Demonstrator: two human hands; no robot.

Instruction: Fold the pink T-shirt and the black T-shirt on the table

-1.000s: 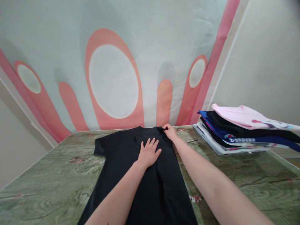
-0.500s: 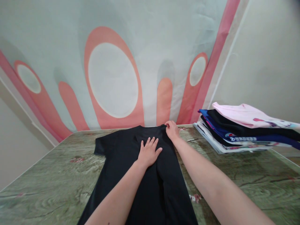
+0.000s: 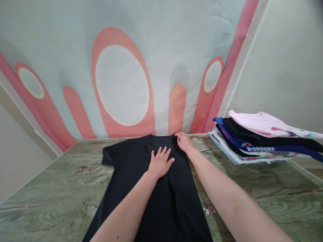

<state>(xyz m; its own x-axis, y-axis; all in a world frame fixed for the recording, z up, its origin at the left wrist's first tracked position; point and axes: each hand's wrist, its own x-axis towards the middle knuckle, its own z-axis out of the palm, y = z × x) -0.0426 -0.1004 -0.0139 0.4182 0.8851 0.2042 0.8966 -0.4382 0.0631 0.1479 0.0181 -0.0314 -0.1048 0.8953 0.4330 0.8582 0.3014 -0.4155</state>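
A black T-shirt (image 3: 131, 174) lies spread on the green marbled table (image 3: 50, 188), its right side folded in over the middle and its left sleeve lying out flat. My left hand (image 3: 159, 162) presses flat on the shirt's upper middle with the fingers spread. My right hand (image 3: 184, 142) rests at the shirt's far right shoulder edge, its fingers pinching the fabric near the collar.
A stack of folded shirts (image 3: 262, 141), pink on top of black, blue and white ones, sits at the table's far right. A wall hanging with pink and white ovals (image 3: 121, 84) rises behind the table's far edge.
Almost nothing has moved. My right hand shifted slightly along the shirt's shoulder edge, and my left hand stayed flat in place.
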